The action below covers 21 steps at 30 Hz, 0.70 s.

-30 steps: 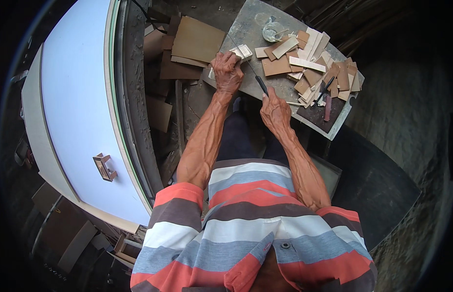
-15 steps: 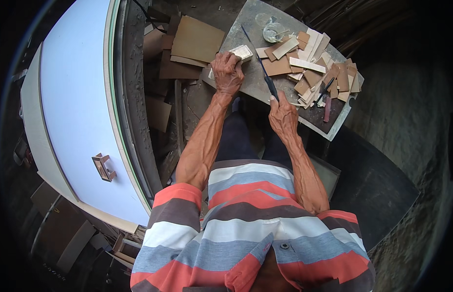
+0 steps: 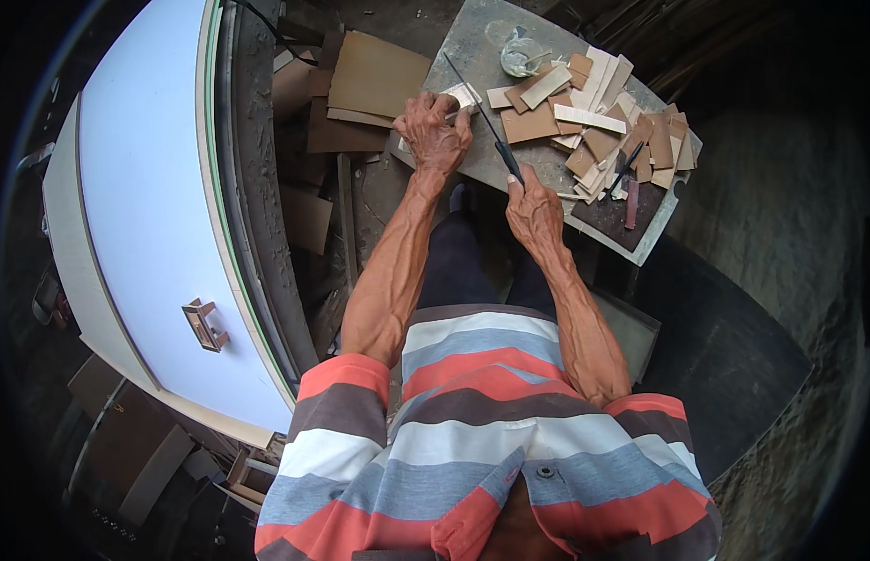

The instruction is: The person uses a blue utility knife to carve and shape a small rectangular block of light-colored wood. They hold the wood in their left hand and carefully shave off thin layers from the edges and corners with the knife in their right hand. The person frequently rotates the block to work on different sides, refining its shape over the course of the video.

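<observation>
My left hand (image 3: 433, 133) is at the near left edge of a grey work table, its fingers bent over a small pale block (image 3: 462, 94). Most of the block's near end is hidden under the fingers. In my right hand (image 3: 536, 210) is the black handle of a long, thin, dark blade (image 3: 480, 105), perhaps a saw blade or a file. The blade points away and to the left, passing close beside the block; whether they touch I cannot tell.
Thin wood offcuts (image 3: 603, 122) lie heaped on the table (image 3: 477, 37), with a clear cup (image 3: 522, 58) behind them. A dark slim tool (image 3: 624, 170) and a reddish strip (image 3: 631, 206) lie near its right corner. A large white panel with a handle (image 3: 204, 325) stands at left.
My right hand has moved left with the blade, bringing it nearer the block. The fingers of my left hand have shifted and spread a little on the block.
</observation>
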Each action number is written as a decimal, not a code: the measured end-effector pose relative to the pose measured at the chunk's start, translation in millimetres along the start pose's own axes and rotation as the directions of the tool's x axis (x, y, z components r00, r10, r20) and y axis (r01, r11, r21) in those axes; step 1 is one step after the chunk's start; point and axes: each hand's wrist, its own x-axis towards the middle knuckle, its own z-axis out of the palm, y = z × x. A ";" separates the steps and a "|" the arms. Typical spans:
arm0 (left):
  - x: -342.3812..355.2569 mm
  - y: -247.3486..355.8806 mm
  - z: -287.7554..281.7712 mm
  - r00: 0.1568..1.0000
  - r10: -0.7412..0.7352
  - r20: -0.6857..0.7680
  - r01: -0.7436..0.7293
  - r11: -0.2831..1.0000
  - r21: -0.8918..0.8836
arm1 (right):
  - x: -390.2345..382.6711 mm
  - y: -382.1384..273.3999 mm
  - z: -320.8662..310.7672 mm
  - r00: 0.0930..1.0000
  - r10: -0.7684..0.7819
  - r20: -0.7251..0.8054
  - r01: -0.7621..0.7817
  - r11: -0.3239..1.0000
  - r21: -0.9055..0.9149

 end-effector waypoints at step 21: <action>1.6 -7.8 4.9 0.972 0.227 -0.056 -0.231 0.970 -0.079 | 33.4 -7.9 2.8 0.994 -0.112 0.016 0.113 0.984 -0.140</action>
